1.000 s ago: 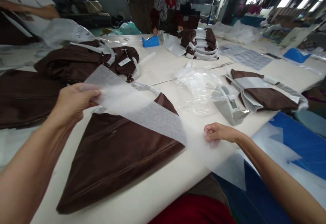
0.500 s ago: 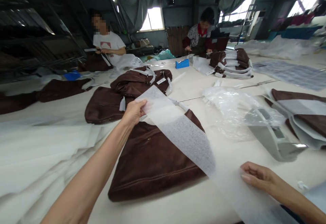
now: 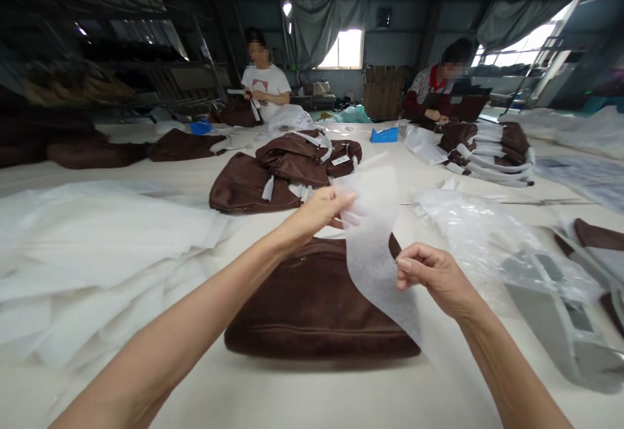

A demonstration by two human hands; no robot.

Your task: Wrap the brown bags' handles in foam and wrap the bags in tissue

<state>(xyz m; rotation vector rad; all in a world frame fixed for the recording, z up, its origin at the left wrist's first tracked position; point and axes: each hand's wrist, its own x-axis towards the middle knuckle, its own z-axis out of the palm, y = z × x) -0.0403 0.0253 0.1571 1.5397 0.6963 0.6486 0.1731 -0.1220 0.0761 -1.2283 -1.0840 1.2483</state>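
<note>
A long strip of thin white paper (image 3: 368, 266) hangs across the right part of a dark brown bag (image 3: 302, 305) lying on the white table. My left hand (image 3: 326, 208) pinches the strip near its upper end, above the bag's top edge. Beside the strip's right edge is my right hand (image 3: 424, 266), its fingers curled together near the bag's dark strap; whatever they hold, if anything, is too small to make out.
White sheets (image 3: 97, 234) spread at the left. More brown bags (image 3: 253, 182) lie behind, near a blue tape dispenser (image 3: 384, 135). Clear plastic (image 3: 468, 221) and a grey holder (image 3: 550, 305) are at the right. Two people stand across the table.
My right hand has moved up and left to beside the paper strip. My left hand, still on the paper, appears further right, and the view has turned left.
</note>
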